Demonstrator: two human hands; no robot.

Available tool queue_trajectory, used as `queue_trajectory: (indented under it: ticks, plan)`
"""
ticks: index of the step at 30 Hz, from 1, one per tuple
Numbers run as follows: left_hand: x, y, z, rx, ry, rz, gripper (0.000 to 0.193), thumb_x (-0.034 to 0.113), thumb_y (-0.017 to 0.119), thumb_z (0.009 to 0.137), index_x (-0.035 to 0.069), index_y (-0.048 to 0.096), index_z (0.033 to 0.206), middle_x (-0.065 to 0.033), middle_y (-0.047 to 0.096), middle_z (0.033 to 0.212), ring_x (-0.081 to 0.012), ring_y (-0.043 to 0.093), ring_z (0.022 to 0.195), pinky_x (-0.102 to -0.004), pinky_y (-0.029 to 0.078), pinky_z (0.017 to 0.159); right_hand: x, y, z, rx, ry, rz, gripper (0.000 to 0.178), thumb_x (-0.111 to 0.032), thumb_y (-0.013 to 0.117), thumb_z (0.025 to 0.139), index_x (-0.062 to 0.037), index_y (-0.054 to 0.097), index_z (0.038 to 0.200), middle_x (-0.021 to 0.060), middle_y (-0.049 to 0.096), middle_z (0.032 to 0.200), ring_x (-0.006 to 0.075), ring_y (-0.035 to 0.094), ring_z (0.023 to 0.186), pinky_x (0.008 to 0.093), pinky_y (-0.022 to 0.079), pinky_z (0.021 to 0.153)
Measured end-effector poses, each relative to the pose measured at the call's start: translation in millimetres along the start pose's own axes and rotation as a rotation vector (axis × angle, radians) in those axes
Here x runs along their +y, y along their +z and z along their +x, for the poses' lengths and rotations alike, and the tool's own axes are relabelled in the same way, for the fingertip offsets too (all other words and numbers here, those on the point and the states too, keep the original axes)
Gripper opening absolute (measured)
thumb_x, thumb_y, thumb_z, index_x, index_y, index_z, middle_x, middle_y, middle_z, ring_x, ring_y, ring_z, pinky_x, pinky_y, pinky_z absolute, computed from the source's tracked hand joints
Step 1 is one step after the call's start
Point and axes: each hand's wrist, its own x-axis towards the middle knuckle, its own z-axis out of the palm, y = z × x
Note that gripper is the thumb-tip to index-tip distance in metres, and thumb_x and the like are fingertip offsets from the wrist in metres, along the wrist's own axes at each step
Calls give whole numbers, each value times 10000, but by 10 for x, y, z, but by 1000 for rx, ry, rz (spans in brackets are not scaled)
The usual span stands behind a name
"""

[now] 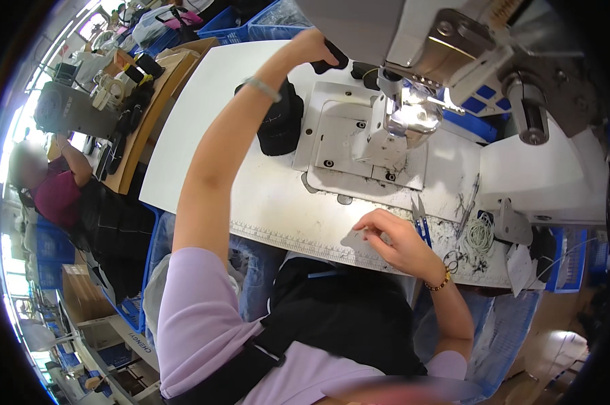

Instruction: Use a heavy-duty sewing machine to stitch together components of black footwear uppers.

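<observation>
At the far side of the white table (176, 155), my left hand (310, 48) is closed on a black fabric piece (333, 59); its fingertips are partly hidden. Beneath my left forearm lies a black cap (282, 125), beside the flat metal plate of the sewing machine (413, 115). My right hand (398, 241) hovers over the near table edge with loosely bent fingers, apart and holding nothing. Close to it, scissors with blue handles (421, 221) lie on the table. The machine's needle area is lit.
A bundle of pale cord (479, 233) and thread scraps lie at the table's right. Blue crates (224, 25) stand beyond the far edge. On the left, another person (62, 182) sits by a second sewing machine (75, 111). A ruler strip (298, 241) runs along the near edge.
</observation>
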Motion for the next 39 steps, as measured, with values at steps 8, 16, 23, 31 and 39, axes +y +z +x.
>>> queue_trajectory:
  ticks: [8, 16, 23, 31, 39]
  plan:
    - [623, 52, -1781, -485, -124, -1293, 483, 123, 763, 748, 34, 530, 1162, -45, 597, 1006, -103, 582, 846, -234, 489, 730, -175, 149, 309, 475, -240, -36, 935, -245, 832, 672, -28, 293, 1405, 163, 434, 1326, 274, 471, 1174, 370, 391, 990]
    - [1119, 832, -2404, -458, -453, -2002, 541, 187, 645, 875, 59, 389, 1334, -72, 544, 1184, -156, 601, 1047, -316, 544, 839, -127, 342, 462, 430, -386, 470, 847, -172, 814, 715, -25, 302, 1373, 133, 587, 1148, 256, 534, 1170, 389, 389, 1015]
    - [1234, 725, -2352, -531, -417, -2010, 533, 199, 533, 887, 47, 352, 1365, -82, 489, 1235, -170, 568, 1073, -351, 505, 897, -34, 312, 305, 476, -216, 353, 368, -161, 701, 836, -43, 536, 1144, 71, 636, 1016, 145, 606, 935, 284, 486, 826]
    - [1503, 871, -2277, -586, -475, -1700, 500, 11, 725, 772, 36, 459, 1195, -68, 568, 1052, -188, 618, 943, -326, 548, 836, 82, 170, 265, 420, -353, -311, 382, -250, 587, 896, -62, 527, 1223, 123, 598, 1200, 226, 516, 1190, 448, 241, 1107]
    - [1598, 927, -2136, -343, -456, -1767, 524, -1, 712, 782, 80, 429, 1216, -58, 555, 1005, -147, 608, 844, -291, 550, 711, 167, 58, -113, 650, -246, -221, 561, -283, 685, 834, -31, 495, 1298, 113, 477, 1324, 265, 457, 1194, 369, 365, 1005]
